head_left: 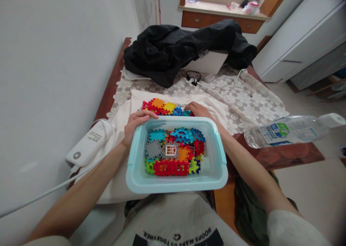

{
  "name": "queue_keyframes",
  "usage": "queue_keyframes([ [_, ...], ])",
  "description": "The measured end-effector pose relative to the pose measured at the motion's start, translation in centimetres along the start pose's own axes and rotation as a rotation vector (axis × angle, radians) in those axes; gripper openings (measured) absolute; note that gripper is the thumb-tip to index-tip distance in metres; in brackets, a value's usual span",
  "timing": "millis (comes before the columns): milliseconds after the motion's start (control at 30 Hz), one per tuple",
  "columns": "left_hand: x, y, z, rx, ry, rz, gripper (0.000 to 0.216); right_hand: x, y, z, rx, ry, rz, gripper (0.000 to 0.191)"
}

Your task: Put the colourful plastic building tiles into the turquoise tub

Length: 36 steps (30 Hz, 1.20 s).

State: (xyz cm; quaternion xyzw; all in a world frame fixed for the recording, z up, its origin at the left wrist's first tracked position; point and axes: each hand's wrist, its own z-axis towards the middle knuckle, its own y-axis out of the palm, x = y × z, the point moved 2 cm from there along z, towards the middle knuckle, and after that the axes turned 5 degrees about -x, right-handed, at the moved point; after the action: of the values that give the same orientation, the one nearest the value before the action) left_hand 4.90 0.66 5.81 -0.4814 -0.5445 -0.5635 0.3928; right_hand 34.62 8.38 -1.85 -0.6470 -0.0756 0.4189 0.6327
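Note:
A light-blue plastic bin [177, 186] stands in front of my body, holding several interlocking plastic building pieces [167, 168] in red, blue, grey, orange and green. My left hand [139, 121] grips the bin's far left corner, its fingers lying along the rim. Beyond the far rim, more of these pieces [169, 107] lie in a pile on white cloth. My right hand [200, 111] reaches past the far right corner to the right end of that pile. Its fingers are bent loosely over a teal piece [186, 113], and the bin's rim hides part of the hand.
A clear plastic bottle [286, 130] lies at the table's right edge. To the left is a white power strip [90, 143] with its cord. Behind the pile are a black jacket [173, 48], a pale flat panel [208, 61] and a black headset [194, 78] on a lace tablecloth [251, 105].

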Motion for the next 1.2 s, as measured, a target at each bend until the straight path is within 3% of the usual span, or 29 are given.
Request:
queue_keyframes([
  [100, 0.0, 0.0, 0.0, 0.001, -0.005, -0.017, 0.017, -0.1, 0.1, 0.0, 0.007, -0.045, 0.011, 0.045],
  [167, -0.1, 0.0, 0.0, 0.003, -0.007, -0.016, 0.017, 0.1, 0.1, 0.0, 0.009, -0.043, 0.003, 0.038],
  [333, -0.2, -0.1, 0.0, 0.009, 0.004, 0.007, 0.019, 0.2, 0.1, -0.2, 0.028, 0.008, 0.078, 0.03],
  [533, -0.1, -0.1, 0.0, 0.01, 0.008, 0.011, 0.019, 0.0, 0.0, -0.7, 0.101, 0.128, 0.145, 0.038],
  [700, 0.0, 0.0, 0.0, 0.011, 0.006, 0.006, 0.019, -0.2, -0.2, -0.2, 0.156, 0.043, 0.134, 0.019],
  [867, 0.1, 0.1, 0.0, 0.013, -0.003, 0.005, 0.018, 0.3, -0.3, 0.1, 0.337, 0.096, 0.196, 0.022],
  [1067, 0.0, 0.1, 0.0, 0.01, 0.006, 0.002, 0.017, 1.4, 0.3, 0.2, 0.242, 0.165, 0.146, 0.031],
  [1200, -0.2, 0.0, 0.0, 0.008, 0.016, 0.004, 0.018, 1.5, 0.1, 0.3, 0.301, 0.207, 0.215, 0.038],
])
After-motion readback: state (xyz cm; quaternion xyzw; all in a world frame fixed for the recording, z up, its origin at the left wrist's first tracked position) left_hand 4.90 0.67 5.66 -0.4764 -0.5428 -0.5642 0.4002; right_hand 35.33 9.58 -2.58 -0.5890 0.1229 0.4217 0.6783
